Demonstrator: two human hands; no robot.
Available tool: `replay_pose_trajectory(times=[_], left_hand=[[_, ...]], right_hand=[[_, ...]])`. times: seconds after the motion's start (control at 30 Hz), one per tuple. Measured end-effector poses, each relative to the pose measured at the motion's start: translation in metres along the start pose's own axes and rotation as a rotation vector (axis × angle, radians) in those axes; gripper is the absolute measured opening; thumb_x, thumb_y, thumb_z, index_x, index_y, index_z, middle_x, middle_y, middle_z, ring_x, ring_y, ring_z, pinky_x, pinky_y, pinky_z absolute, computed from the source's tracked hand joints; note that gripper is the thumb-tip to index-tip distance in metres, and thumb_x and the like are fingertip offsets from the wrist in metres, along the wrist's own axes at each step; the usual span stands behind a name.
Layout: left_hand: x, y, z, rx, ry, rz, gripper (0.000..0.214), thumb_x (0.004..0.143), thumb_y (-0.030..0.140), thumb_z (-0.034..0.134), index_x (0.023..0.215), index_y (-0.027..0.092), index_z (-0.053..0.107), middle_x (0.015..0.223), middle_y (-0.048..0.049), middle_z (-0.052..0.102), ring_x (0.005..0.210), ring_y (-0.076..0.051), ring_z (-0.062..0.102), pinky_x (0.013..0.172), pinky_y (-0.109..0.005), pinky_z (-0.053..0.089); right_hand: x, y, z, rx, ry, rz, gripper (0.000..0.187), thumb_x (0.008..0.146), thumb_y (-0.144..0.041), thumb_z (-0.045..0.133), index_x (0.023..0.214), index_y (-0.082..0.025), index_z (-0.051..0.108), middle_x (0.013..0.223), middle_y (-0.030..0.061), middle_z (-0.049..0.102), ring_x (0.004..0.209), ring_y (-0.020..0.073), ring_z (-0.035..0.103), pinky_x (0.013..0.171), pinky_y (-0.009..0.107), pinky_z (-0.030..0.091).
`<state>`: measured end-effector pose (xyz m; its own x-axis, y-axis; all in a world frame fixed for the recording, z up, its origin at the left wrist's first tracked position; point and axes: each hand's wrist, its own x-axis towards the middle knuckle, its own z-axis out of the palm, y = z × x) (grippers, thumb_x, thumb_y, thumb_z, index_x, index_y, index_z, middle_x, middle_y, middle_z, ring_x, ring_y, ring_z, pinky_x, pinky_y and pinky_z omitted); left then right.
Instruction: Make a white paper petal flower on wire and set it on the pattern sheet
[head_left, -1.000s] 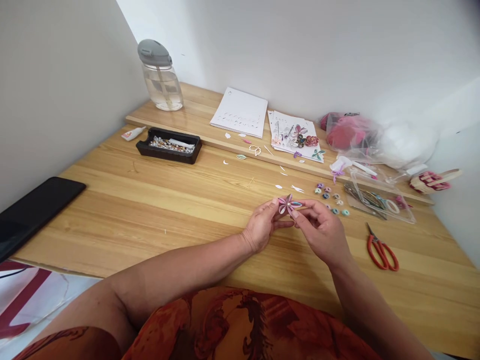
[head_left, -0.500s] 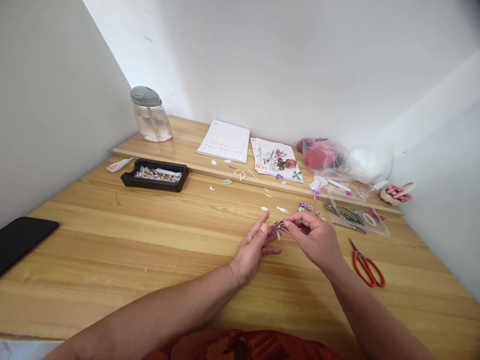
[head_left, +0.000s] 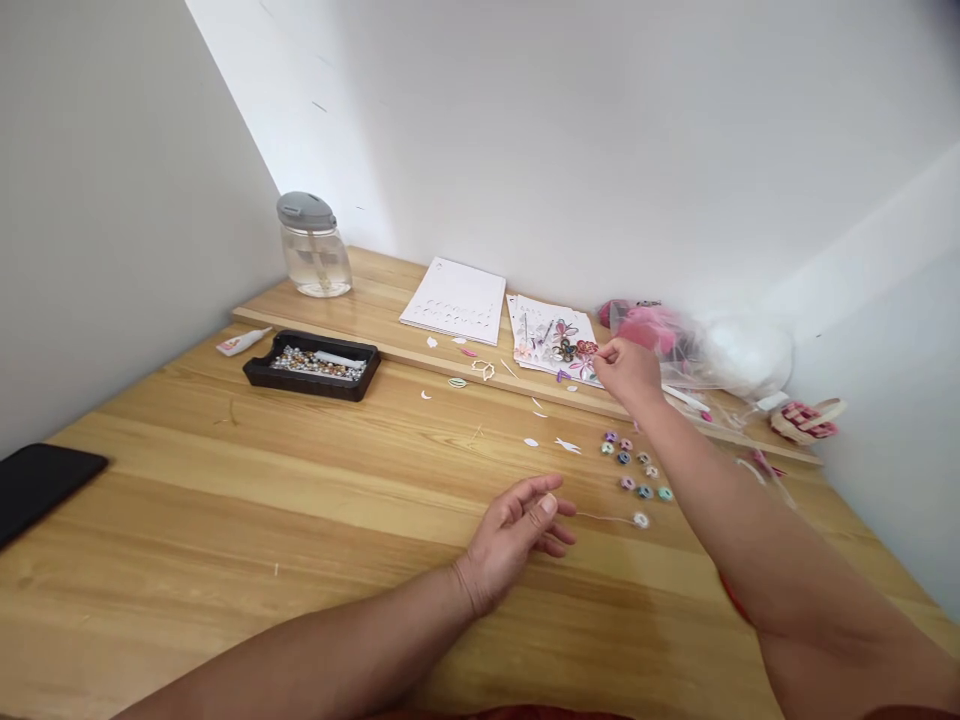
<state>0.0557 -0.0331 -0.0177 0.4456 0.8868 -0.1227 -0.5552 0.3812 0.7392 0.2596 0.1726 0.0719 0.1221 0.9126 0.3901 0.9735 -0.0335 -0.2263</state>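
My left hand (head_left: 521, 525) hovers over the middle of the desk, its fingers loosely stretched out and apart. From beside its fingertips a thin pale thread runs to a small white thread bobbin (head_left: 640, 520). Reaching up to the raised shelf, my right hand (head_left: 631, 375) is closed in a pinch at the edge of a pink petalled flower (head_left: 583, 368). That flower is at the lower right of a paper stack (head_left: 529, 352), beside a red flower (head_left: 586, 347) and a dark one (head_left: 564, 350). The contact between fingertips and petals is too small to see clearly.
Several coloured bobbins (head_left: 624, 458) lie below my right forearm. Left stand a black bead tray (head_left: 311, 390), a glue tube (head_left: 244, 342), a water jar (head_left: 316, 262) and a phone (head_left: 45, 490). A small basket (head_left: 804, 422) sits right. White paper cutouts (head_left: 568, 445) are scattered about.
My right hand has moved from beside my left hand up to the paper stack, taking the flower there. My left hand has let go of it. The scissors have left view behind my right arm.
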Motion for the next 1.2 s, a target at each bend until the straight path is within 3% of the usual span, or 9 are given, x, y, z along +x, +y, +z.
replay_pose_trajectory(times=[0.2, 0.47, 0.83, 1.2], left_hand=[[0.001, -0.001, 0.000, 0.035, -0.007, -0.005, 0.059, 0.080, 0.049, 0.068, 0.124, 0.011, 0.054, 0.106, -0.0135, 0.064, 0.079, -0.015, 0.064, 0.070, -0.028, 0.050], [0.003, 0.000, -0.001, 0.054, -0.007, -0.012, 0.061, 0.077, 0.050, 0.070, 0.122, 0.011, 0.056, 0.103, -0.0122, 0.063, 0.078, -0.015, 0.063, 0.070, -0.029, 0.050], [0.003, -0.001, -0.001, 0.046, -0.008, -0.017, 0.060, 0.077, 0.049, 0.071, 0.121, 0.011, 0.056, 0.102, -0.0117, 0.063, 0.078, -0.015, 0.063, 0.070, -0.029, 0.050], [0.002, -0.002, 0.000, 0.050, -0.005, -0.020, 0.058, 0.078, 0.049, 0.070, 0.121, 0.012, 0.057, 0.101, -0.0116, 0.063, 0.078, -0.015, 0.063, 0.071, -0.029, 0.050]], right_hand=[[0.025, 0.009, 0.023, -0.092, -0.015, 0.003, 0.014, 0.077, -0.024, 0.061, 0.079, -0.016, 0.073, 0.083, 0.0100, 0.072, 0.082, 0.0261, 0.064, 0.075, 0.033, 0.045], [0.028, 0.013, 0.036, -0.130, 0.003, -0.061, 0.017, 0.075, -0.024, 0.061, 0.077, -0.017, 0.076, 0.091, 0.0121, 0.071, 0.090, 0.0283, 0.062, 0.082, 0.035, 0.047], [0.029, 0.014, 0.038, -0.134, 0.006, -0.074, 0.016, 0.075, -0.024, 0.062, 0.078, -0.017, 0.076, 0.091, 0.0106, 0.070, 0.091, 0.0264, 0.062, 0.081, 0.033, 0.047], [0.036, 0.011, 0.032, -0.140, -0.075, -0.066, 0.015, 0.073, -0.020, 0.061, 0.076, -0.017, 0.076, 0.084, 0.0092, 0.072, 0.085, 0.0252, 0.064, 0.077, 0.032, 0.047]])
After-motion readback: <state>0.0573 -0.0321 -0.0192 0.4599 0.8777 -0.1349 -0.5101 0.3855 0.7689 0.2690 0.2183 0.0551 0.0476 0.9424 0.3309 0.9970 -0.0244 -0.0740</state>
